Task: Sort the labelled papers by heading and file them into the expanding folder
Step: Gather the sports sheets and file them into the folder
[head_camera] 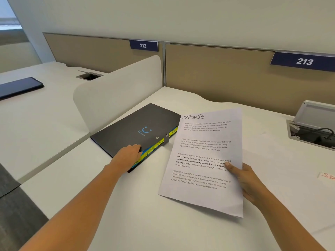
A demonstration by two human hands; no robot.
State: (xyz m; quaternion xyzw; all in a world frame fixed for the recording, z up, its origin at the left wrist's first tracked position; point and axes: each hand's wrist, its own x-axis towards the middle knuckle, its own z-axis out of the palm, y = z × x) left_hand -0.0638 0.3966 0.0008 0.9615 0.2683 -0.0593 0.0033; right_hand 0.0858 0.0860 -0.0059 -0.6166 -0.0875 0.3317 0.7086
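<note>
Hands work apart. Left hand (129,154) lies with straight fingers on the near corner of the folder (137,127), fingertips at the cover edge just above the tabs (152,148); no grip is visible. Right hand (249,182) pinches the paper (204,160) at its right edge, thumb on top, holding it tilted above the desk (141,220).

The paper is headed SPORTS and hangs just right of the folder, its far-left corner overlapping the folder's right end. The folder lies flat and closed, long axis running from near left to far right. Its tabbed mouth faces near right, toward the paper. Judgement: the left hand is nearer the mouth and suited to lift the cover; the right hand must then swing the paper left into the matching pocket. Tab lettering is too small to read.

A slip (328,176) with red lettering lies at the right edge. A curved divider (112,95) stands left of the folder; the partition (226,75) behind carries number plates (143,45) 212 and 213.
</note>
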